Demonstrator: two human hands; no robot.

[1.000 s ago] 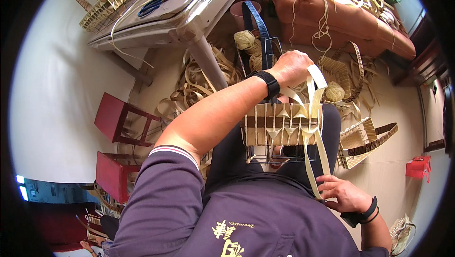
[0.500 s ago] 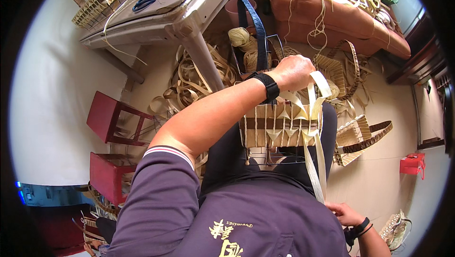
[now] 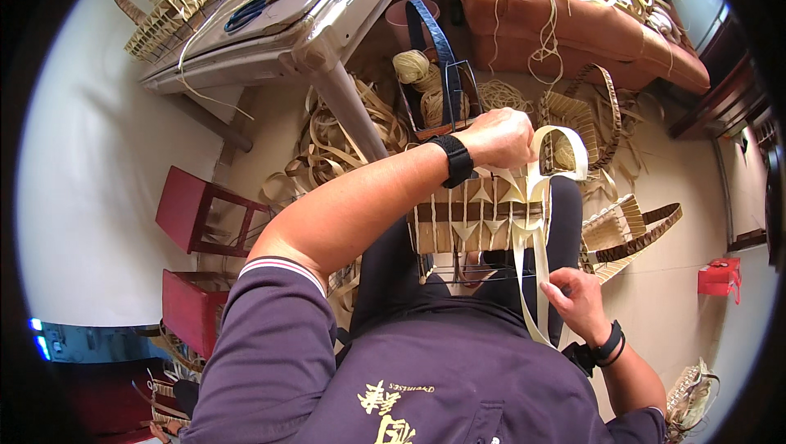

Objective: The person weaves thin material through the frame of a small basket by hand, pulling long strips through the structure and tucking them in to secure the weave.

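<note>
A partly woven basket panel (image 3: 449, 233) on a dark wire frame (image 3: 458, 270) rests across my lap, tan with a brown band and pale folded triangles. My left hand (image 3: 499, 139) is closed above its far edge, pinching a pale flat weaving strip (image 3: 573, 142) that loops out to the right. Its fingertips are mostly hidden behind the hand. Two tails of the strip hang down the panel's right end toward my shirt. At the right, my right hand (image 3: 575, 301) has thumb and fingers together on the edge of a hanging tail.
A table (image 3: 270, 34) at upper left bears blue-handled scissors (image 3: 248, 12) and a basket (image 3: 178, 8). Coiled strips (image 3: 323, 137) lie on the floor. Finished-looking baskets (image 3: 622, 231) stand at right. Red stools (image 3: 190, 210) stand left; an orange sofa (image 3: 565, 34) holds loose strips.
My right hand has risen from beside my waist to the hanging strip tail near the panel. My left hand has shifted slightly left and down, and the strip's loop has widened to the right.
</note>
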